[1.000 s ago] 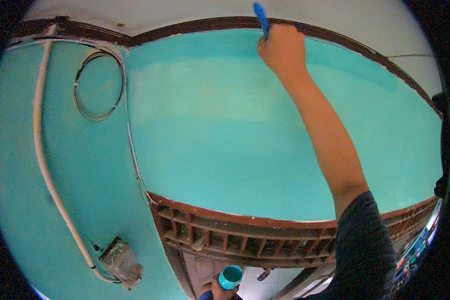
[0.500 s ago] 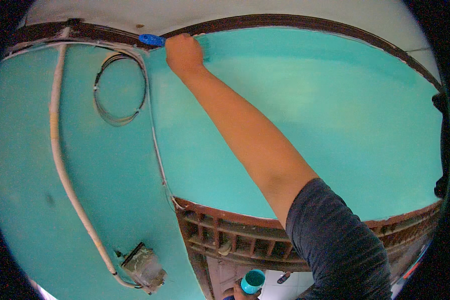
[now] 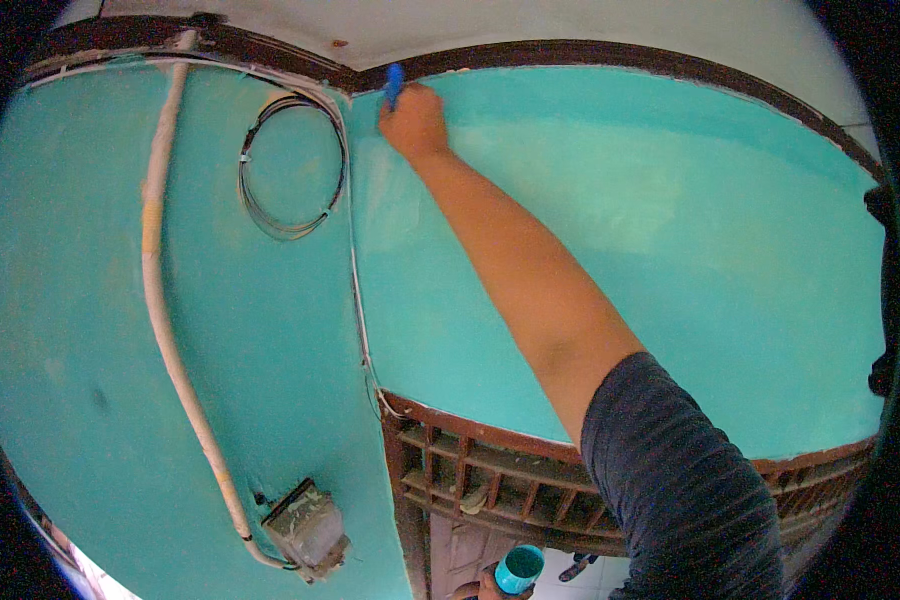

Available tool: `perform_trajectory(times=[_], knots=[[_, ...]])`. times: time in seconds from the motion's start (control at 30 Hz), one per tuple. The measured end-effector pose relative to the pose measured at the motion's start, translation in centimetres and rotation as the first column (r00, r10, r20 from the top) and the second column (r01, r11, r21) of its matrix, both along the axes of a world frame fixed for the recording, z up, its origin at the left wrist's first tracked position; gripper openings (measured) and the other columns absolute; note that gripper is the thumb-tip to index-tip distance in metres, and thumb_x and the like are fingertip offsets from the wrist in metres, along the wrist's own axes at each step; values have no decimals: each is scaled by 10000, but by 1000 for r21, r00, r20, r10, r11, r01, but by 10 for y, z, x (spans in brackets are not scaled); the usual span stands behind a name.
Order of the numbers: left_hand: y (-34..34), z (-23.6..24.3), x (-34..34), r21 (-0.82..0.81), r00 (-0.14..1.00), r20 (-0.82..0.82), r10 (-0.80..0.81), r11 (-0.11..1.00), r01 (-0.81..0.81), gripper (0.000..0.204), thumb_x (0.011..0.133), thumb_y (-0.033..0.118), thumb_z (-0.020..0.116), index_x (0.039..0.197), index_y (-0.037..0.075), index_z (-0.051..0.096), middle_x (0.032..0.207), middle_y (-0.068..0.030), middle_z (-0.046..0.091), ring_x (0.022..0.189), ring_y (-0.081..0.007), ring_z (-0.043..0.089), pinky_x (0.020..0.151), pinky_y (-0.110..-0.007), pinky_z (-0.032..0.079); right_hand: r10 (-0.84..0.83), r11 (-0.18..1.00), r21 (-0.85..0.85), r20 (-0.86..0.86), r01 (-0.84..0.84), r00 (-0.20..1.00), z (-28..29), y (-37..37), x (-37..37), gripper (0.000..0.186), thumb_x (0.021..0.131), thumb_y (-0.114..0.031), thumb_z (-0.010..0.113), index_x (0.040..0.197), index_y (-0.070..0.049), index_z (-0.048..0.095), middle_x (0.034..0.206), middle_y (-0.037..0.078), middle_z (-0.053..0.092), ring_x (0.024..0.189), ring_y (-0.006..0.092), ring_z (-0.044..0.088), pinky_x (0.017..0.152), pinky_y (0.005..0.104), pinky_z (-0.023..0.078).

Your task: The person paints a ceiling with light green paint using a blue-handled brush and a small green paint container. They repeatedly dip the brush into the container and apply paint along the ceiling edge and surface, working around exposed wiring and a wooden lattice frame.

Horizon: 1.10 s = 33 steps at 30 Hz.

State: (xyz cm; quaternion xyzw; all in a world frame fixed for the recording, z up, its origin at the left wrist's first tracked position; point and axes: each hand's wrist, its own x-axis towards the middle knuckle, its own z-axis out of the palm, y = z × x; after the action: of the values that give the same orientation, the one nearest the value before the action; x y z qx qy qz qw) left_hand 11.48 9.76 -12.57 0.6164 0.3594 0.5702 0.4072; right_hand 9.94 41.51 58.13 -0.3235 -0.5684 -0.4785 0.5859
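Observation:
My right hand (image 3: 415, 122) is raised high against the turquoise wall (image 3: 610, 300), close to the corner below the dark wooden trim (image 3: 530, 52). It is closed around a paintbrush, whose blue handle (image 3: 395, 85) sticks up past the fist. The hand hides the bristles. Low in the view, my left hand (image 3: 490, 585) grips a turquoise cup (image 3: 521, 566) with dark teal paint inside. Only part of that hand shows at the lower edge.
On the left wall hang a coil of dark cable (image 3: 245, 170) and a pale conduit (image 3: 152, 250) running down to a wall box (image 3: 308, 528). White cable (image 3: 354, 270) follows the corner. A brown wooden lattice (image 3: 490, 475) spans below the painted panel.
The brush handle has swung from pointing left to pointing upward. My right hand sits nearer the corner, and the view has shifted so the walls appear further right.

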Motion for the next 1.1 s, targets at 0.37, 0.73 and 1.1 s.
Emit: perform_trajectory(times=[0.37, 0.73, 1.1], knots=[[-2, 8, -7, 40, 999, -40, -9, 999, 10, 758, 591, 160, 861, 1230, 17, 479, 1095, -166, 623, 978, -318, 625, 821, -395, 513, -90, 992, 85, -54, 95, 994, 5, -85, 84, 236, 710, -190, 689, 753, 34, 626, 763, 244, 636, 747, 412, 635, 720, 506, 519], [-3, 15, -9, 8, 998, 37, -49, 999, 48, 756, 583, 172, 859, 1209, 9, 470, 1105, -174, 618, 1002, -308, 622, 831, -400, 511, -193, 974, 137, 87, 181, 977, 13, -121, 113, 304, 709, -256, 744, 638, 13, 622, 630, 209, 615, 603, 404, 613, 580, 486, 481], [-7, 21, -9, 35, 999, 2, -44, 998, 44, 784, 604, 169, 848, 1259, 24, 443, 1125, -185, 607, 1005, -330, 619, 837, -410, 509, -80, 994, 85, 242, 61, 967, 12, -121, 108, 263, 704, -212, 761, 635, -11, 606, 584, 200, 582, 616, 382, 606, 555, 434, 460]])
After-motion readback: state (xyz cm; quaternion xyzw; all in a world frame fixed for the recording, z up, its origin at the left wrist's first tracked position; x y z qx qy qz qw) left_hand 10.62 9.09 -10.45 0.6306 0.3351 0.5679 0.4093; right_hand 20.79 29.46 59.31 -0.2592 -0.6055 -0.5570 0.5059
